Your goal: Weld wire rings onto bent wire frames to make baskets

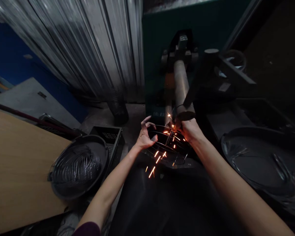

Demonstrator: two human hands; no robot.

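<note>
A round wire frame (167,140) of thin rings and cross wires sits under the end of a thick metal cylinder (182,82) on the machine. My left hand (145,136) is curled around the frame's left edge, the thumb and fingers arched with a gap between them. At the frame's right side, just beneath the cylinder's end, is my right hand (190,129), closed, with its fingertips mostly hidden by the cylinder and glare. Bright orange sparks (158,159) fly from beside my right hand and fall in front of the frame.
On the left, a round black tray (56,188) holds many wire rings, beside a black crate (118,132). Another dark tray (255,164) with wire pieces stands at the right. A green machine body (154,65) and a corrugated metal wall (95,42) are behind. A wooden board (22,164) is near left.
</note>
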